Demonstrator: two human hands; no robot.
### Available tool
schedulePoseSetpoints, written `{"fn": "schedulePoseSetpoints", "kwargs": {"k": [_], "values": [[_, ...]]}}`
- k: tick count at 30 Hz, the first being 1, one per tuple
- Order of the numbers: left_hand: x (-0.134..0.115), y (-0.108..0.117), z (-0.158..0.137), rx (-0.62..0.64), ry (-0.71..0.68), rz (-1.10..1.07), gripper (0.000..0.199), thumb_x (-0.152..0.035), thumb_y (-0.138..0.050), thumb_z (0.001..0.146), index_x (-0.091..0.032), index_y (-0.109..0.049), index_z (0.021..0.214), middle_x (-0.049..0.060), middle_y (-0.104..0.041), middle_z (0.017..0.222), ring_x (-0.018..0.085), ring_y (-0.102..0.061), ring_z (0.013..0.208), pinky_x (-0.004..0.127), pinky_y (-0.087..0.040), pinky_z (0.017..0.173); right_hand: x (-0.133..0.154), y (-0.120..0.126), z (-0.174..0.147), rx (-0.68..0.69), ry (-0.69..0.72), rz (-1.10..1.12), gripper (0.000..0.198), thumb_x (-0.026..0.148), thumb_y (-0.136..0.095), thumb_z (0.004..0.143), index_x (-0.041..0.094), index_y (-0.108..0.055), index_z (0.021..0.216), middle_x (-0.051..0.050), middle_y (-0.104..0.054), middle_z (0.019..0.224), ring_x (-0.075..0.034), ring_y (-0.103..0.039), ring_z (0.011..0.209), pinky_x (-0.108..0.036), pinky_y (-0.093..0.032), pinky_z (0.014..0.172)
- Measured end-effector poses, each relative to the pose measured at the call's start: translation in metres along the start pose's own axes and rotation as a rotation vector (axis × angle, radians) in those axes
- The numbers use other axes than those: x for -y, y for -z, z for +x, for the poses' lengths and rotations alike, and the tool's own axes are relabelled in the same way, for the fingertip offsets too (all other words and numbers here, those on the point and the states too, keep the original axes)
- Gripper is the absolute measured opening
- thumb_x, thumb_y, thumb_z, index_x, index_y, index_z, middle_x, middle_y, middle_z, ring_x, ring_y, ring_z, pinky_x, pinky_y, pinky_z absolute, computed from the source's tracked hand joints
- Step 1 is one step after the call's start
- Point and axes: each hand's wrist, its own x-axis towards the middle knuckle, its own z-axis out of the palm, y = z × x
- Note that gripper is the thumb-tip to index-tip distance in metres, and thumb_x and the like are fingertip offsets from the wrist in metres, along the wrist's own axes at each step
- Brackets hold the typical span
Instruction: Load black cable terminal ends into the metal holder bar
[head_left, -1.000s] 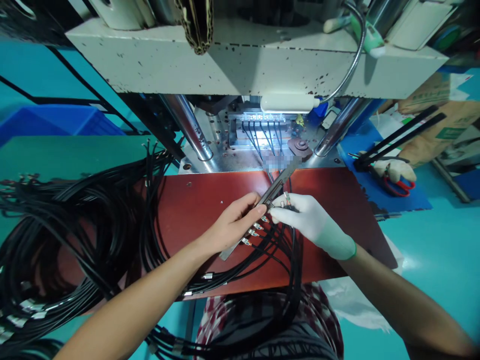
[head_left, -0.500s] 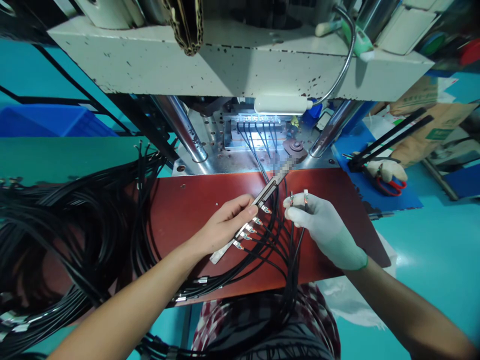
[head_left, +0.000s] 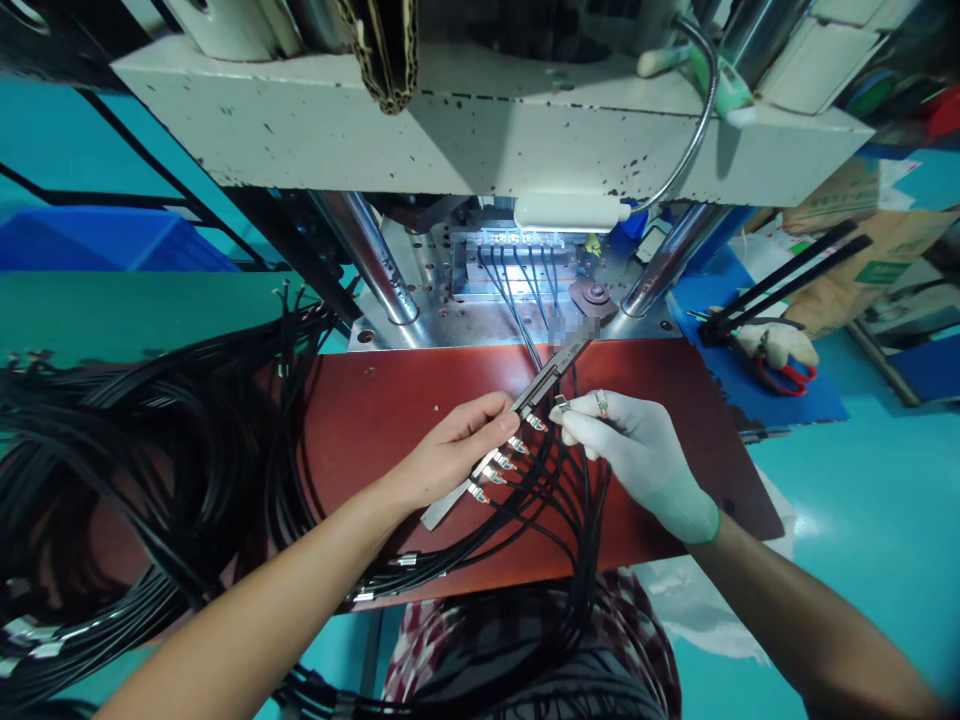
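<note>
My bare left hand (head_left: 469, 445) is closed around a long metal bar (head_left: 551, 375), which slants over the red-brown board. Along the bar's right edge sit several metal cable connectors (head_left: 496, 468) with black cables running off to the right. My right hand (head_left: 637, 450), in a white glove, pinches a cable connector (head_left: 560, 405) just right of the bar. A second connector (head_left: 601, 402) shows between its fingers. Under the lamp, a metal fixture (head_left: 517, 270) in the press holds another row of connectors with dark cables leading toward me.
The red-brown board (head_left: 360, 440) spans the work area. Coiled black cables (head_left: 172, 440) lie at the left. A white lamp (head_left: 574, 212) hangs below the press's pale beam (head_left: 465, 150), between two steel posts. Red-handled scissors (head_left: 787, 375) and a glove lie on the blue surface at right.
My right hand has moved left, bringing one connector close to the bar and tilting it. My left hand still grips the bar in about the same place.
</note>
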Motion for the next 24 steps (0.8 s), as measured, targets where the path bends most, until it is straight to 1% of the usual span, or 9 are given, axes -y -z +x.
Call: {"fn": "schedulePoseSetpoints", "kwargs": {"k": [2, 6, 10, 14, 19, 24], "values": [[0.0, 0.0, 0.0, -0.001, 0.001, 0.001, 0.034, -0.049, -0.058, 0.087, -0.017, -0.05, 0.077, -0.004, -0.047, 0.067, 0.006, -0.042, 0.054, 0.019, -0.033, 0.049, 0.001, -0.002, 0.0, -0.01, -0.002, 0.0, 0.024, 0.028, -0.061, 0.085, 0.018, -0.062, 0.062, 0.006, -0.056, 0.059, -0.008, -0.051, 0.059, -0.019, -0.038, 0.059], [0.001, 0.003, 0.0, 0.002, 0.001, -0.011, 0.033, -0.049, -0.057, 0.087, -0.017, -0.051, 0.079, -0.004, -0.047, 0.067, 0.006, -0.042, 0.054, 0.019, -0.033, 0.048, 0.004, -0.006, 0.005, 0.051, -0.002, -0.08, 0.028, 0.028, -0.057, 0.088, 0.018, -0.056, 0.061, 0.007, -0.052, 0.058, -0.006, -0.047, 0.056, -0.019, -0.034, 0.055], [0.002, 0.006, 0.001, 0.028, 0.011, -0.024, 0.032, -0.048, -0.056, 0.089, -0.017, -0.052, 0.082, -0.005, -0.046, 0.068, 0.006, -0.042, 0.054, 0.018, -0.033, 0.049, 0.005, -0.009, 0.01, 0.054, 0.009, -0.117, 0.028, 0.028, -0.058, 0.086, 0.018, -0.054, 0.06, 0.007, -0.05, 0.056, -0.006, -0.045, 0.056, -0.019, -0.032, 0.053], [0.0, 0.007, 0.0, 0.059, 0.017, -0.03, 0.032, -0.048, -0.055, 0.089, -0.016, -0.053, 0.082, -0.004, -0.048, 0.068, 0.006, -0.042, 0.054, 0.018, -0.034, 0.048, 0.006, -0.008, 0.013, 0.108, -0.005, -0.04, 0.031, 0.03, -0.058, 0.087, 0.018, -0.053, 0.059, 0.007, -0.051, 0.054, -0.006, -0.045, 0.052, -0.02, -0.032, 0.051], [-0.001, 0.005, 0.001, 0.081, 0.001, -0.037, 0.032, -0.048, -0.055, 0.089, -0.016, -0.053, 0.082, -0.004, -0.048, 0.07, 0.006, -0.042, 0.054, 0.019, -0.034, 0.048, 0.01, -0.006, 0.017, 0.164, -0.056, 0.066, 0.029, 0.023, -0.058, 0.084, 0.017, -0.054, 0.056, 0.006, -0.054, 0.055, -0.005, -0.045, 0.051, -0.02, -0.033, 0.052], [-0.001, 0.005, 0.0, 0.112, -0.007, 0.002, 0.034, -0.048, -0.05, 0.091, -0.017, -0.048, 0.081, -0.004, -0.045, 0.07, 0.006, -0.04, 0.056, 0.02, -0.033, 0.049, 0.014, -0.003, 0.016, 0.183, -0.069, 0.082, 0.028, 0.021, -0.059, 0.083, 0.017, -0.056, 0.056, 0.006, -0.055, 0.056, -0.006, -0.048, 0.055, -0.019, -0.035, 0.055]]}}
